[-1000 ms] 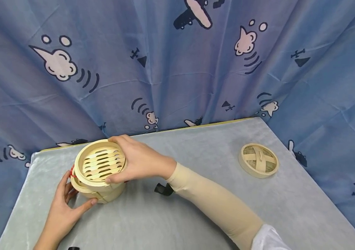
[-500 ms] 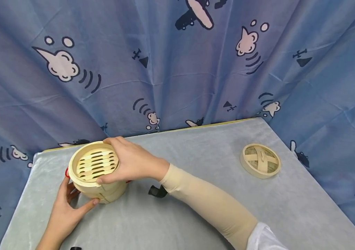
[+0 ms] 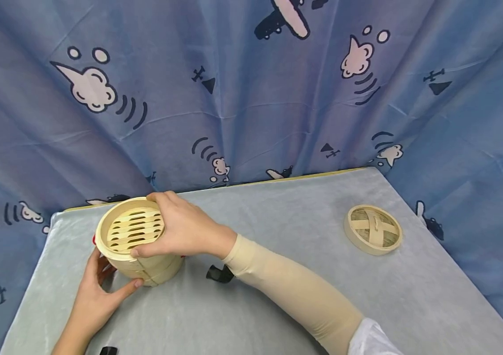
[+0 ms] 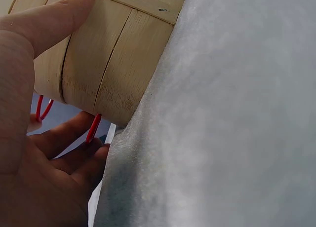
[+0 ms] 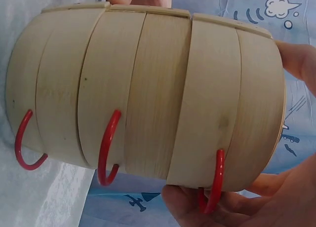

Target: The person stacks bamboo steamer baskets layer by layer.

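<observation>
A stack of round bamboo steamer baskets stands at the left of the table. My right hand grips the slatted top basket across its rim, thumb at the near side and fingers at the far side. In the right wrist view three tiers lie one against another, and each has a red loop handle. The top tier's wall sits slightly offset from the tier below. My left hand holds the lower tiers from the left, with its thumb against the bamboo wall and its fingers behind.
A bamboo steamer lid with crossed strips lies at the table's right. A small black piece shows under the right wrist, another at the bottom edge. Behind the grey-covered table hangs a blue patterned curtain.
My right hand has shifted the top basket left over the stack; the inside of the basket below, visible a second ago, is now covered. The left hand has kept its hold.
</observation>
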A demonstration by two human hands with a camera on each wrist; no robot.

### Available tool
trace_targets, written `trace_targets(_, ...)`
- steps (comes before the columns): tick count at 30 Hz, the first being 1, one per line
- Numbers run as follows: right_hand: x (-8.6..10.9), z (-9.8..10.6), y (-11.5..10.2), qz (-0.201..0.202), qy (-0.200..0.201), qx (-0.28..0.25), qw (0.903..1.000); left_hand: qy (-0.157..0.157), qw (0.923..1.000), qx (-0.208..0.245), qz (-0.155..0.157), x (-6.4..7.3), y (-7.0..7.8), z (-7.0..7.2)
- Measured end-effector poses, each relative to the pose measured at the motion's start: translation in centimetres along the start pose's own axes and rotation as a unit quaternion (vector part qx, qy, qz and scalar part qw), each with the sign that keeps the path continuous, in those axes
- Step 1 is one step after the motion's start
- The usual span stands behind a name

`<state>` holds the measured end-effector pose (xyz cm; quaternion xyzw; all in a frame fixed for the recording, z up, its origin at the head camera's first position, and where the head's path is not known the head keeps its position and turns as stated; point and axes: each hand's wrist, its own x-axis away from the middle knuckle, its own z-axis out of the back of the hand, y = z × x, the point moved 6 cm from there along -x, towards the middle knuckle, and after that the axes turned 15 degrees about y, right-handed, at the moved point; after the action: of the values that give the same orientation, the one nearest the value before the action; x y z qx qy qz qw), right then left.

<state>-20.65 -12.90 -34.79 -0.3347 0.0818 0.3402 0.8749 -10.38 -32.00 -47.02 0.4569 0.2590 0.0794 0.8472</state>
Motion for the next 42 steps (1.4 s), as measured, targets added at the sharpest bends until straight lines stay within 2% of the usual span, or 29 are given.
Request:
trace_targets(13, 0.1, 0.1, -0.5, 0.02, 0.023, 0.019, 0.9994, -0.003, 0.9999, -0.001, -0.014, 0.0, 0.2, 0.0)
trace_targets(24, 0.5, 0.2, -0.3, 0.021, 0.027, 0.022, 0.9992, -0.012, 0.9999, -0.008, -0.003, 0.0, 0.5, -0.2)
trace_targets(35, 0.5, 0.1, 0.2, 0.014, 0.008, 0.017, 0.9997, 0.001, 1.0, 0.007, -0.007, 0.1, 0.2, -0.1)
trace_targets(42, 0.9, 0.8, 1.3, -0.001, -0.004, -0.012, 0.9999, 0.005, 0.9999, 0.012, -0.009, 0.3, 0.2, -0.2)
